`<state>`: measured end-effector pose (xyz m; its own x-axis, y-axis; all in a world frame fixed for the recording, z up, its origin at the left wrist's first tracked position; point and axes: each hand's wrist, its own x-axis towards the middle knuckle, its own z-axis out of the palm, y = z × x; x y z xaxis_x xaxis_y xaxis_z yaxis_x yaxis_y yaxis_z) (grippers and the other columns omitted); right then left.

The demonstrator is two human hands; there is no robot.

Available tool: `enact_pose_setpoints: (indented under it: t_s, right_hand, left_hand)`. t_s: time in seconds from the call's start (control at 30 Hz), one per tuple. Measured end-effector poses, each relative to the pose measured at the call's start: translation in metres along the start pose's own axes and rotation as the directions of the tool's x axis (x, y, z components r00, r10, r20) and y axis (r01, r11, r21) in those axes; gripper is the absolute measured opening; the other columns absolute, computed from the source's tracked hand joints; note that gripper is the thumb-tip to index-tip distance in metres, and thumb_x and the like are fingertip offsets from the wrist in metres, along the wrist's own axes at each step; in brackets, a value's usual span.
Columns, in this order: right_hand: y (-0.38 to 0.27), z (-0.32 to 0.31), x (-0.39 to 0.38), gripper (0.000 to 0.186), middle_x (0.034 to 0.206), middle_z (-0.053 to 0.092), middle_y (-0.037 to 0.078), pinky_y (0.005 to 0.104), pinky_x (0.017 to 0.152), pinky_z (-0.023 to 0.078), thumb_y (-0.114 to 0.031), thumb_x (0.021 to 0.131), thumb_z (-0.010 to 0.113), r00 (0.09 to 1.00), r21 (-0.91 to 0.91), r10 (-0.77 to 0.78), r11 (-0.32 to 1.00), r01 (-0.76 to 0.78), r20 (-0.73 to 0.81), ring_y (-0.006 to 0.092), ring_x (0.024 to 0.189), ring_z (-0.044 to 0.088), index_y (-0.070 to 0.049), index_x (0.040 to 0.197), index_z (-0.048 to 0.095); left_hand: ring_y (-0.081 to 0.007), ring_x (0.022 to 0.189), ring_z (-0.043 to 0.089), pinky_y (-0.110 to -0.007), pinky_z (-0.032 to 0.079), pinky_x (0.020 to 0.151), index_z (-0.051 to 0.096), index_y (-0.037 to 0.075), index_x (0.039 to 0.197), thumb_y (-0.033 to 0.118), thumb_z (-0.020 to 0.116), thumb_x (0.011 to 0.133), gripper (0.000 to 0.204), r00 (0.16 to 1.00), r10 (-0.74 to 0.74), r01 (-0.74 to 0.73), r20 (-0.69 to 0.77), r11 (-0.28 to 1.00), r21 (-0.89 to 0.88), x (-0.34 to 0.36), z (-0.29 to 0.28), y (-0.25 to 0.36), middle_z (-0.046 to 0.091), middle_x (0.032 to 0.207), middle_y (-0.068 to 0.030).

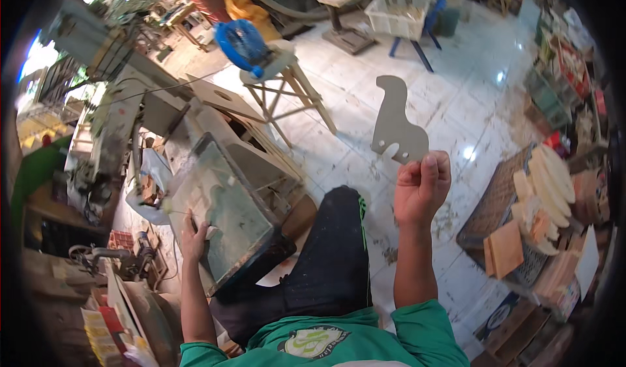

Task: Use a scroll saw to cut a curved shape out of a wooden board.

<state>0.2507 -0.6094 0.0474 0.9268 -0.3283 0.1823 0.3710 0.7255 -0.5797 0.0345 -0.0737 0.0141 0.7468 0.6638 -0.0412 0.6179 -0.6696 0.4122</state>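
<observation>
My right hand [422, 187] is raised over the floor and pinches the lower edge of a flat grey animal-shaped cutout [394, 129]. The cutout has a long neck, a rounded body, small holes and a notch along its lower side. My left hand [192, 238] rests at the left side of a dusty grey machine table [238, 220], its fingers apart. A small pale spot shows beside the left thumb, too small to make out. The machine's worn metal arm [117, 129] rises at the left of the table.
A wooden stool [280, 63] bears a blue fan [241, 44]. Farther back, a white basket [398, 15] sits on a blue stool. At right, a woven crate [499, 197] holds pale cut wood pieces [548, 184]. Stacked boards [147, 308] stand at lower left.
</observation>
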Motion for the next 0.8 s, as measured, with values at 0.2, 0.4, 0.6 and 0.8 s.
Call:
enact_pose_setpoints:
  t_s: [0.2,0.4,0.6,0.8]
  right_hand:
    - [0.001,0.085,-0.044,0.019,0.076,0.061,0.003,0.0294,0.060,0.048,-0.018,0.109,0.067,0.986,0.059,0.061,0.996,-0.071,0.156,0.0118,0.061,0.055,-0.008,0.099,0.054]
    - [0.012,0.144,-0.096,0.021,0.078,0.061,0.004,0.0261,0.056,0.048,-0.019,0.110,0.069,0.927,0.037,0.086,0.994,-0.107,0.366,0.0097,0.062,0.054,-0.008,0.099,0.054]
    - [0.017,0.191,-0.133,0.024,0.079,0.065,0.003,0.0232,0.058,0.049,-0.020,0.108,0.072,0.842,0.014,0.137,0.985,-0.169,0.521,0.0091,0.065,0.056,-0.010,0.096,0.053]
    - [0.027,0.213,-0.147,0.021,0.081,0.061,0.004,0.0221,0.056,0.052,-0.019,0.109,0.070,0.730,-0.008,0.108,0.990,-0.139,0.675,0.0098,0.071,0.060,-0.008,0.101,0.054]
  left_hand:
    - [-0.0393,0.161,0.034,-0.061,0.018,0.131,0.038,0.011,0.168,0.049,0.072,0.095,0.089,0.996,0.061,-0.061,-0.061,0.998,-0.003,-0.003,0.010,-0.001,0.042,0.171,-0.0190]
    - [-0.0375,0.164,0.029,-0.062,0.013,0.133,0.039,0.012,0.168,0.055,0.071,0.093,0.092,0.996,0.012,-0.014,-0.090,1.000,-0.014,-0.005,0.017,0.000,0.038,0.174,-0.0188]
    - [-0.0376,0.164,0.029,-0.062,0.012,0.133,0.042,0.012,0.167,0.060,0.070,0.091,0.094,0.996,-0.004,0.000,-0.090,0.999,-0.050,-0.013,0.008,0.009,0.037,0.175,-0.0199]
    - [-0.0376,0.165,0.027,-0.061,0.012,0.133,0.041,0.012,0.167,0.061,0.070,0.091,0.096,0.995,0.002,-0.007,-0.098,0.999,-0.053,-0.016,0.008,0.008,0.037,0.174,-0.0199]
